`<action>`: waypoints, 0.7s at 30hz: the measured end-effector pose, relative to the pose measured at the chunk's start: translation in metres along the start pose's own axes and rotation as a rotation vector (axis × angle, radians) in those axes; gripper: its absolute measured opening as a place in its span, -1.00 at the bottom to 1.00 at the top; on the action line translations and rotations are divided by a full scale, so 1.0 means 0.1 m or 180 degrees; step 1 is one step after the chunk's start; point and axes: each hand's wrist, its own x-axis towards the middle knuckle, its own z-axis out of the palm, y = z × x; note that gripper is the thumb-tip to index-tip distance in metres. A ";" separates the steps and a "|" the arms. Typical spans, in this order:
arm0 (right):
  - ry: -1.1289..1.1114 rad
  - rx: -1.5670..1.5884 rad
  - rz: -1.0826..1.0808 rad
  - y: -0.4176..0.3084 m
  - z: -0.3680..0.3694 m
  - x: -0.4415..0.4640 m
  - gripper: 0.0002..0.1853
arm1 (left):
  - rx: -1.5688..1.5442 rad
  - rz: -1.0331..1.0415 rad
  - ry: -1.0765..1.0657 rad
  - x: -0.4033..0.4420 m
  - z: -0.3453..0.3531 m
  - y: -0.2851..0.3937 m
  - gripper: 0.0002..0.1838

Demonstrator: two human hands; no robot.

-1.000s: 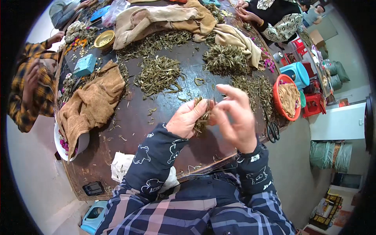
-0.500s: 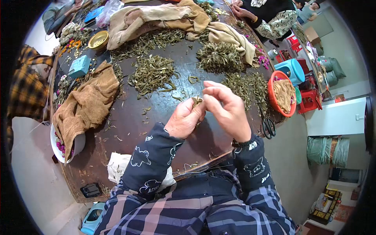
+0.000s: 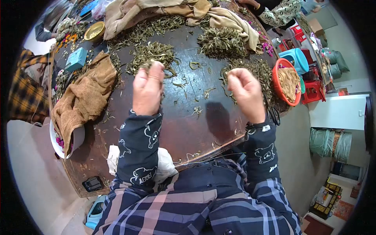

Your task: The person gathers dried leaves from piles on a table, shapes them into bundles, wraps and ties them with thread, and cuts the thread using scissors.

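My left hand is over the near edge of a loose pile of dried leaves, its fingers closed; what they hold, if anything, is hidden. My right hand is raised over the table's right part with fingers curled together, and its contents cannot be made out. Beside it lie more loose leaves, and beyond is a denser heap of leaves. Between my hands, a few single leaves lie scattered on the dark table.
A brown cloth covers part of a white bowl at the left. Black scissors and a red basin are at the right. Beige cloths lie across the back. Other people stand or sit around the table.
My hands have moved apart from each other. The left one has gone left and forward to the loose pile, the right one slightly right. Leaf bits now show on the table between them.
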 end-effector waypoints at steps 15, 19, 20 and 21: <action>0.0301 -0.1961 -0.1077 0.71 0.59 0.44 -0.91 | -0.0177 0.0336 0.0743 0.10 -0.04 -0.31 -0.72; 0.0460 -0.2698 -0.1276 0.88 0.72 0.80 -0.89 | 0.0067 0.0449 0.0871 0.11 -0.04 -0.32 -0.70; 0.0512 -0.3071 -0.1389 0.95 0.77 0.85 -0.88 | 0.0100 0.0461 0.0913 0.11 -0.05 -0.32 -0.70; 0.0565 -0.3442 -0.1498 1.01 0.79 0.88 -0.88 | 0.0134 0.0473 0.0955 0.11 -0.05 -0.31 -0.70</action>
